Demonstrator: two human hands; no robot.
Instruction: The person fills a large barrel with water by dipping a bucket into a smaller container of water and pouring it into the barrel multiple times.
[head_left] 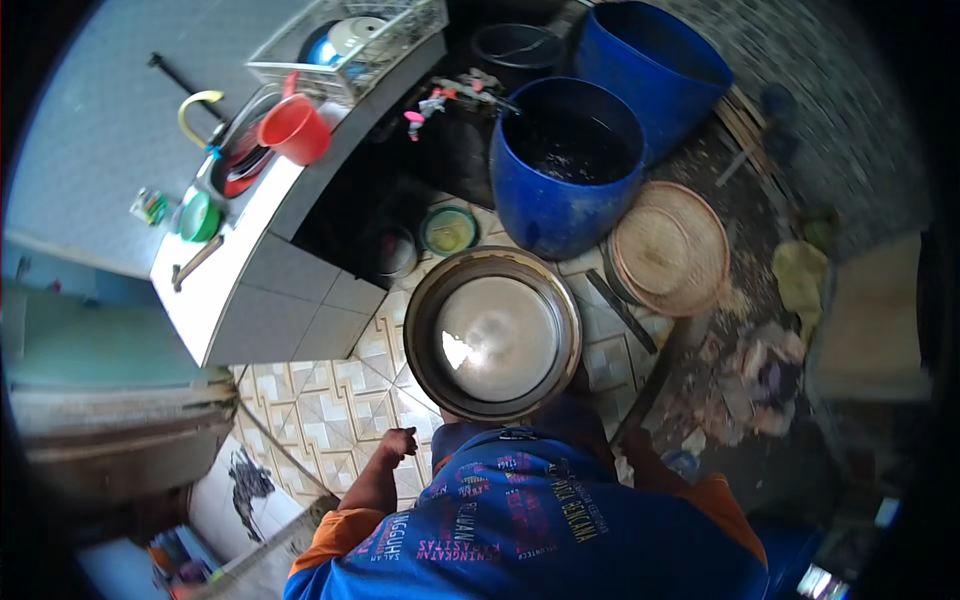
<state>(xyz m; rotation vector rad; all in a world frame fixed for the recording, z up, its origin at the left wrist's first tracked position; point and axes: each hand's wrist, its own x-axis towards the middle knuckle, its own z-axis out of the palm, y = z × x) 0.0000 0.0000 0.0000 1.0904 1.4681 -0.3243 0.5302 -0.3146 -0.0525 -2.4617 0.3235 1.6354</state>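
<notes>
A large round metal basin [500, 340] stands in front of me on the tiled floor, just beyond my knees. Light glints off its pale bottom. My left hand [399, 443] hangs beside my left thigh, short of the basin, its fingers curled and nothing visible in them. On the other side my right hand [632, 442] is low next to my leg, close to a dark floor edge [660, 380]. Its fingers are too dark and small to make out. Neither hand touches the basin.
Blue barrels, one holding dark water [570, 150], stand beyond the basin. A round woven tray [670, 248] lies to the right, a green-rimmed bowl [449, 231] ahead. The left counter [220, 290] bears a red dipper [296, 130], a green bowl [199, 218] and a dish rack [350, 60].
</notes>
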